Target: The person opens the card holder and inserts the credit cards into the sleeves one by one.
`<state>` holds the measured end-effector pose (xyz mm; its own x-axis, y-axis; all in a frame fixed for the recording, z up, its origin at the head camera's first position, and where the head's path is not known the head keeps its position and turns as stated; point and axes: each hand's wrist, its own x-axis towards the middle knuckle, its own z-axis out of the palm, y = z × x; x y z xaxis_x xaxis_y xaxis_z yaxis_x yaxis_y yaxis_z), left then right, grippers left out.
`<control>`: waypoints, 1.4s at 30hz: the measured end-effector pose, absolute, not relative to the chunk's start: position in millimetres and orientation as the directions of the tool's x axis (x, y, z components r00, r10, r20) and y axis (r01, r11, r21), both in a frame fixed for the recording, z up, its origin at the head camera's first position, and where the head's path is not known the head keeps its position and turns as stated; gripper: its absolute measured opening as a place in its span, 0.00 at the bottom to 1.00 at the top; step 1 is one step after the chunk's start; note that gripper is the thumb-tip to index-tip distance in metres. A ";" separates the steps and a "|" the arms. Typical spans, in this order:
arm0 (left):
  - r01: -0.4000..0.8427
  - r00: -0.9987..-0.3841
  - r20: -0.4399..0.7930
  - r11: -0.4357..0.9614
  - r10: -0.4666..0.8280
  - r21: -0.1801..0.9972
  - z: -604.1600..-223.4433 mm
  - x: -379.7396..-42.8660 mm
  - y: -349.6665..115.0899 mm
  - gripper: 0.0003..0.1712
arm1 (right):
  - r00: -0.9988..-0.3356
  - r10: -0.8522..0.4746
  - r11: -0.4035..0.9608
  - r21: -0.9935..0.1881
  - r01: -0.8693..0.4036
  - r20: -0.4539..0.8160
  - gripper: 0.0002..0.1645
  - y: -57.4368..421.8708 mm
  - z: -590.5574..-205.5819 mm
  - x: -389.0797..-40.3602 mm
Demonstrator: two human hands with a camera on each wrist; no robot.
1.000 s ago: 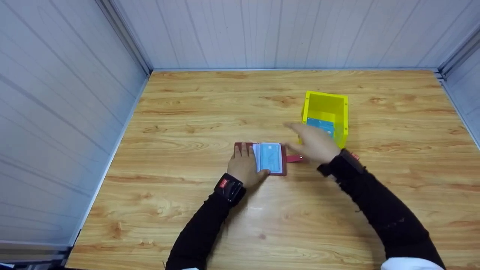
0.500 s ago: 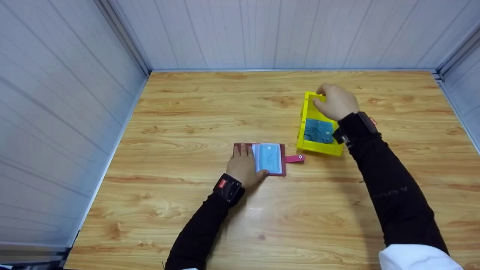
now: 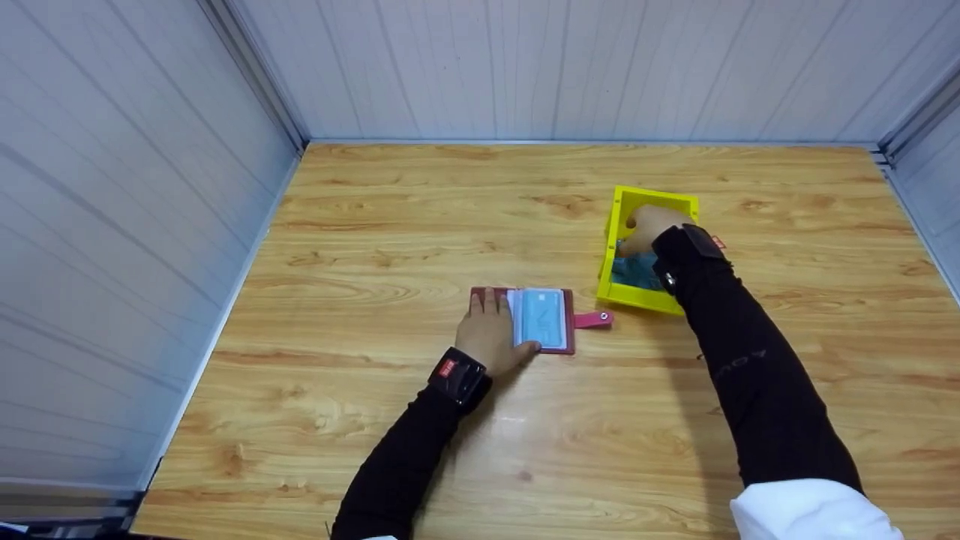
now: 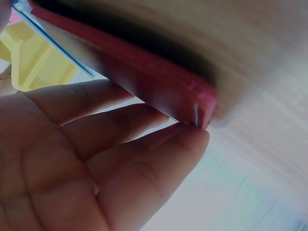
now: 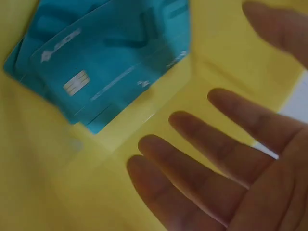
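Note:
A dark red card holder (image 3: 569, 341) lies opened flat on the table, a light blue card (image 3: 541, 319) showing in its clear sleeve. My left hand (image 3: 486, 337) rests on its left cover, fingers extended, thumb at the lower edge of the pages. In the left wrist view the fingertips touch the red cover (image 4: 149, 79). My right hand (image 3: 651, 226) reaches down into a yellow bin (image 3: 641, 298). Several teal bank cards (image 5: 115, 62) lie overlapped on the bin floor. The right wrist view shows the right fingers (image 5: 207, 144) spread and apart from the cards, holding nothing.
A pink strap with a snap (image 3: 594, 319) sticks out from the card holder's right side toward the bin. The wood-grain table (image 3: 360, 247) is bounded by pale panel walls (image 3: 525, 67) at the back and on both sides.
My right hand has moved from beside the card holder, up over the bin's far side, then down inside the bin. The left hand stays on the card holder.

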<state>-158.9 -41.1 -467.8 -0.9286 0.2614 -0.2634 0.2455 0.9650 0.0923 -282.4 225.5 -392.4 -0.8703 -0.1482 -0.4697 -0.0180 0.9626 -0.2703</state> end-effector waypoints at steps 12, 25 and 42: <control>0.233 -0.929 -0.269 0.966 0.254 0.108 -468.2 -158.7 -40.9 0.58 | -0.874 -0.121 0.987 -0.151 -0.055 -0.471 0.20 218.6 -405.1 -275.3; 0.227 -0.929 -0.270 0.966 0.253 0.122 -469.0 -159.9 -40.8 0.59 | -0.869 -0.101 0.991 -0.126 -0.045 -0.484 0.19 218.2 -405.5 -273.4; 0.247 -0.932 -0.244 0.963 0.267 0.108 -469.6 -159.3 -42.5 0.57 | -0.887 -0.164 0.980 -0.174 -0.096 -0.431 0.12 223.3 -398.6 -283.0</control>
<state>-159.3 -42.5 -469.6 -0.9323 0.2671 -0.2439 0.2475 0.9628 0.1083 -283.0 223.3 -398.6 -0.8872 -0.1636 -0.4315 -0.0962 0.9801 -0.1739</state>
